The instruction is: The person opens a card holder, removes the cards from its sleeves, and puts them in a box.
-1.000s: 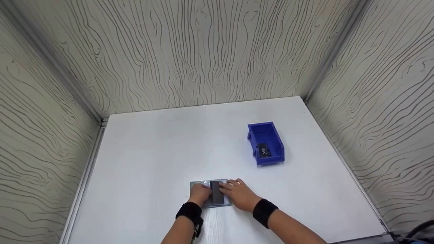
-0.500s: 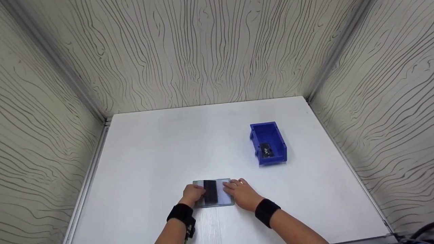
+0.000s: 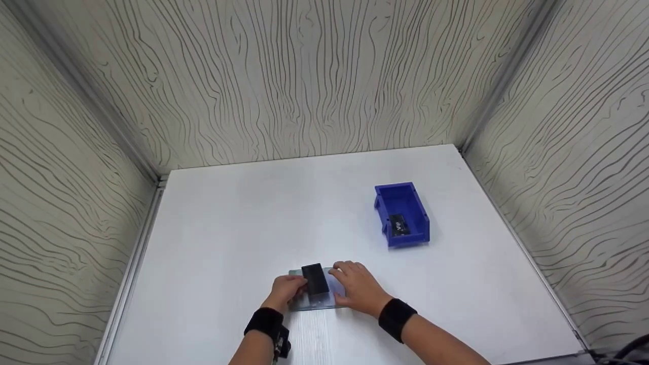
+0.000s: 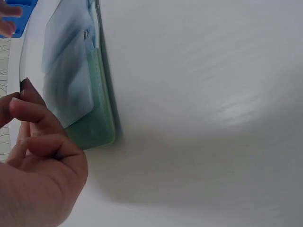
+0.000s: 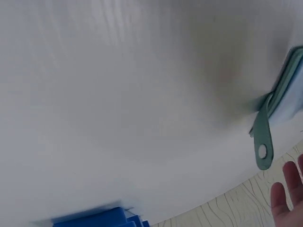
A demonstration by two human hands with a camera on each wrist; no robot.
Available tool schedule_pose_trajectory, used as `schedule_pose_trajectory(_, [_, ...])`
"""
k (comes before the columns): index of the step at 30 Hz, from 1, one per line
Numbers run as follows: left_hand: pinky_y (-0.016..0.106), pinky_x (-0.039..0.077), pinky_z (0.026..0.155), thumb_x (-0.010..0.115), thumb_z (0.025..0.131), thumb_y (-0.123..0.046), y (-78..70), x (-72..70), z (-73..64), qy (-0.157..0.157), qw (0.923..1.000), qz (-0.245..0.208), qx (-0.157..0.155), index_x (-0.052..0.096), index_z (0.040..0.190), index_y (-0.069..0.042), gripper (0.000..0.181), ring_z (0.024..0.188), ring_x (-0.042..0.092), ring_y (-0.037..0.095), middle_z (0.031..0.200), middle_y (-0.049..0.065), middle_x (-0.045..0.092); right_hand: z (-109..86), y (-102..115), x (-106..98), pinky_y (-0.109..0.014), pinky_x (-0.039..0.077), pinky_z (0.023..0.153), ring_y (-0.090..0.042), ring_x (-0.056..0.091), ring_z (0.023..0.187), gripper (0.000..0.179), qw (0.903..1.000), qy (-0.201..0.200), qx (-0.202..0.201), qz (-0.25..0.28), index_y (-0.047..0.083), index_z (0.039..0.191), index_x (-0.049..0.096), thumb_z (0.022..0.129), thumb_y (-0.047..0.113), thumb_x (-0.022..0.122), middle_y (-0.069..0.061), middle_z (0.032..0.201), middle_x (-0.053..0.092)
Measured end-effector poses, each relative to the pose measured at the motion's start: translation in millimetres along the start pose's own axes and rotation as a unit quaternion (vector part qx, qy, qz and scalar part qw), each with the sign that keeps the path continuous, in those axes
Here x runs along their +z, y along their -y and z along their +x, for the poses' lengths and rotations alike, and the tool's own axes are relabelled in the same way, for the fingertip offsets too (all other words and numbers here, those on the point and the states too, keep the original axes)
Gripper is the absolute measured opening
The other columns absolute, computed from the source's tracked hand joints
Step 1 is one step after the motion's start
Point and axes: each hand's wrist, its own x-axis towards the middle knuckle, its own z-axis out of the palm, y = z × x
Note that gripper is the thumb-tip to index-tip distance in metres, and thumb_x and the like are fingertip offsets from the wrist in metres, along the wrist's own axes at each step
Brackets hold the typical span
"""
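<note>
A green card holder (image 4: 102,111) with clear plastic sleeves (image 4: 71,71) lies open on the white table. My left hand (image 3: 286,291) pinches a black card (image 3: 315,279) by its left edge, tilted over the holder's middle. In the left wrist view the same hand (image 4: 47,161) has thumb and fingertips together on the card's thin edge. My right hand (image 3: 359,288) is spread at the holder's right end, thumb and forefinger apart. The right wrist view has the holder's green snap strap (image 5: 263,137) sticking out, with the right fingers (image 5: 292,182) clear of it.
A blue open-fronted bin (image 3: 383,215) stands farther back on the right, with a black card marked VIP (image 3: 399,224) inside. Wood-grain panels (image 3: 304,76) enclose the white table (image 3: 228,228) at the back and sides. A dark cable (image 3: 631,347) shows at lower right.
The black card, flat over the holder half a second ago, is now raised and tilted in my left hand. My right hand has lifted its fingers from the holder's right side and spread them.
</note>
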Motion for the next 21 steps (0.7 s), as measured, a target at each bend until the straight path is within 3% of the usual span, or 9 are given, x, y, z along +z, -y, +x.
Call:
schedule_pose_trajectory(4, [0.023,0.044,0.062,0.065,0.085,-0.016,-2.1,3.7,0.6,0.004,0.9999,0.011,0.004,0.070,0.105,0.005,0.029,0.065,0.054,0.009,0.069,-0.004,0.060,5.7,10,-4,-0.037,0.047,0.097,-0.019,0.058,0.114,0.056,0.9954,-0.058,-0.076,0.006,0.011,0.123,0.063,0.077,0.038,0.078,-0.005,0.123,0.061])
schedule_pose_trajectory(10, [0.023,0.039,0.061,0.065,0.086,-0.022,-2.5,8.1,-0.4,0.031,0.9994,0.008,0.010,0.071,0.104,0.001,0.030,0.065,0.052,0.010,0.067,-0.004,0.058,9.6,17,-5,-0.028,0.050,0.091,-0.015,0.064,0.102,0.033,0.9837,-0.101,-0.144,-0.036,0.009,0.110,0.072,0.079,0.016,0.077,-0.002,0.111,0.068])
schedule_pose_trajectory(13, [0.026,0.045,0.065,0.063,0.090,-0.025,-2.1,9.3,0.0,0.045,0.9986,-0.009,0.026,0.071,0.104,0.003,0.032,0.071,0.060,0.013,0.074,0.003,0.067,10.8,11,-7,-0.026,0.052,0.089,-0.014,0.065,0.098,0.028,0.9789,-0.137,-0.143,-0.051,0.008,0.107,0.073,0.078,0.006,0.073,-0.002,0.107,0.069])
schedule_pose_trajectory(16, [0.027,0.046,0.065,0.061,0.091,-0.026,-0.7,9.7,1.8,0.044,0.9983,-0.009,0.038,0.070,0.105,0.004,0.035,0.074,0.063,0.013,0.084,0.007,0.073,12.5,-1,-14,-0.028,0.052,0.088,-0.015,0.065,0.098,0.028,0.9767,-0.172,-0.117,-0.053,0.007,0.106,0.073,0.078,0.002,0.072,-0.002,0.105,0.069])
schedule_pose_trajectory(21, [0.025,0.044,0.061,0.062,0.090,-0.022,2.1,7.7,0.6,0.010,0.9970,0.053,0.055,0.070,0.105,0.003,0.031,0.071,0.058,0.012,0.084,0.005,0.072,15.8,-35,-32,-0.032,0.053,0.083,-0.021,0.062,0.093,0.025,0.9675,-0.242,-0.061,-0.038,0.005,0.104,0.073,0.080,-0.001,0.069,-0.007,0.100,0.067])
